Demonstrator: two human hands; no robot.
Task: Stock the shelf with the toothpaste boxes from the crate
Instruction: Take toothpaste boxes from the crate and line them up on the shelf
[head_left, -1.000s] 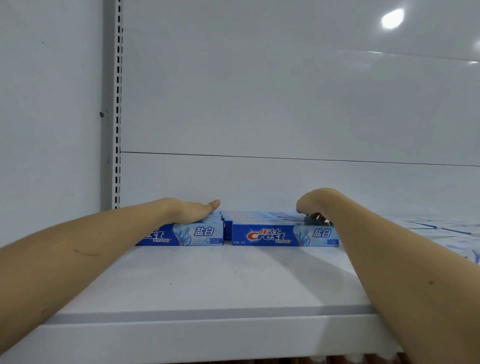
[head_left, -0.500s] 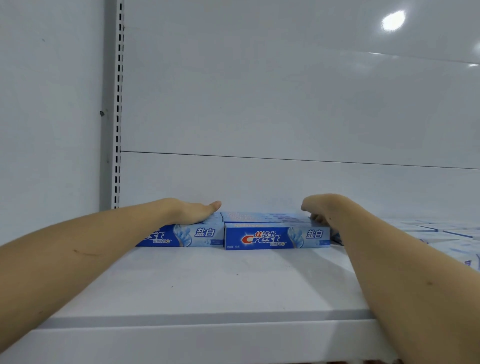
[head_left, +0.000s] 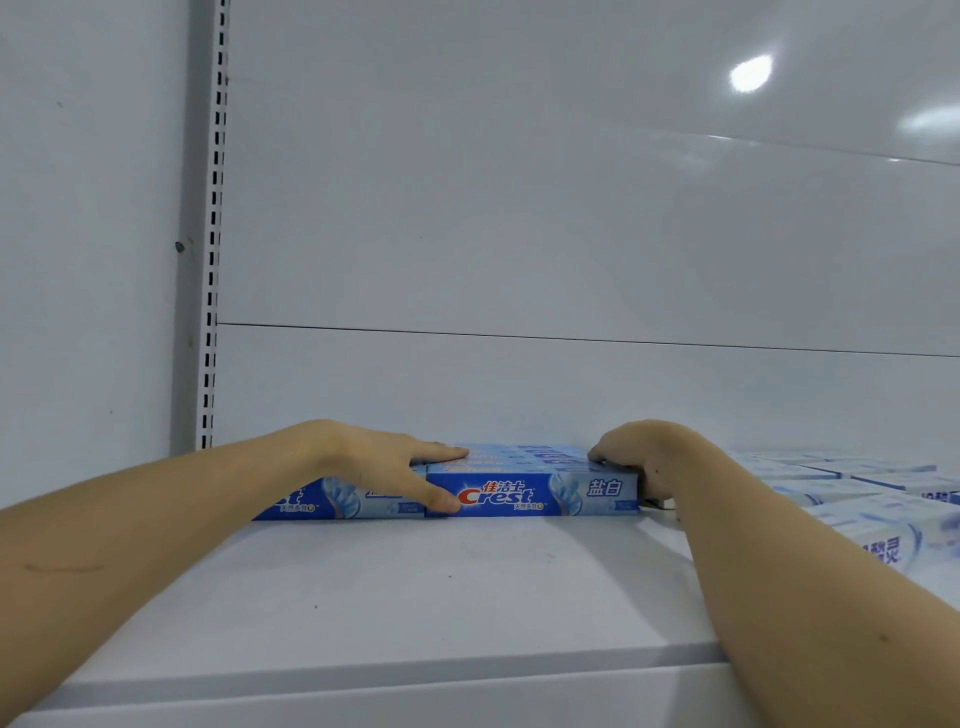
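Head view: your left hand (head_left: 384, 462) lies flat-fingered and your right hand (head_left: 631, 457) curls round the right toothpaste box (head_left: 530, 493) far back on the shelf (head_left: 415, 597), crate unseen, more stocking likely.

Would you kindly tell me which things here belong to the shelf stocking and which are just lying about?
In the job: right Crest box, left Crest box, shelf, left hand, right hand.
Lying about: pale boxes at right, slotted upright.
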